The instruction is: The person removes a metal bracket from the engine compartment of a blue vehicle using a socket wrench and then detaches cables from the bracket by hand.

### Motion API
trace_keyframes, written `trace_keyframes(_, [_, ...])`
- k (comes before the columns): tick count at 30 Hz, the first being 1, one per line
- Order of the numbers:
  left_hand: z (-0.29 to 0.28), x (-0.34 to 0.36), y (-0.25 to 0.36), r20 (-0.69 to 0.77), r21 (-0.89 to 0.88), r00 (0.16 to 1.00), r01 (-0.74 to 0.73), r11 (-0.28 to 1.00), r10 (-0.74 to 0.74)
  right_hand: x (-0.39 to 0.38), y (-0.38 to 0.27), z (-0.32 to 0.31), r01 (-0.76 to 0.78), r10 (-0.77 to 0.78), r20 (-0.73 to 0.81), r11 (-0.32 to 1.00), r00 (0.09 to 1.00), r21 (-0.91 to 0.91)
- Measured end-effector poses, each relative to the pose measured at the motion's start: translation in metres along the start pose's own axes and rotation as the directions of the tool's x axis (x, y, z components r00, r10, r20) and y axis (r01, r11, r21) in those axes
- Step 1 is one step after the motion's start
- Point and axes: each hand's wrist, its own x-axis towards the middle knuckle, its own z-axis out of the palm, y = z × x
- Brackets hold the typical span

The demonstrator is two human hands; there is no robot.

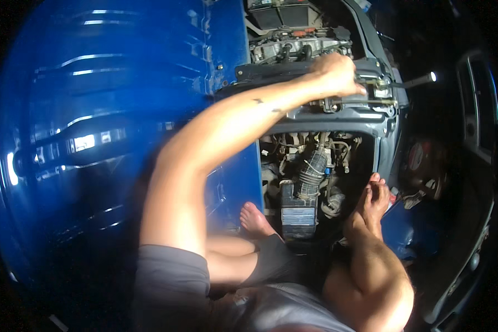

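- The left hand (336, 76) is at the dark frame (310, 123), fingers curled inward; whether it grips anything cannot be told.
- The right hand is out of sight, so its state cannot be told.
- The dark frame crosses between two openings; a thin rod (368, 102) lies along it just below the left hand, and a bar with a bright tip (420, 81) juts out to the right.
- The lower opening shows a ribbed hose (314, 169) meeting a black box (299, 228).
- A glossy blue panel (94, 110) fills the left side.
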Motion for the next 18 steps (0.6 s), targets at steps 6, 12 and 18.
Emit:
trace_keyframes(6, [-0.009, -0.017, -0.019, -0.207, -0.088, 0.962, -0.202, 0.975, 0.180, 0.003, 0.000, -0.008, -0.019, 0.019, 0.008, 1.000, 1.000, -0.022])
trace_keyframes(12, [-0.010, -0.025, -0.043, -0.240, -0.306, 0.940, -0.311, 0.900, 0.243, -0.009, 0.006, -0.022, -0.062, 0.056, 0.076, 0.996, 0.996, 0.070])
trace_keyframes(18, [-0.035, -0.037, -0.040, -0.068, -0.275, 0.907, -0.417, 0.866, 0.415, 0.004, 0.010, -0.020, -0.045, 0.036, 0.121, 0.996, 0.992, 0.080])
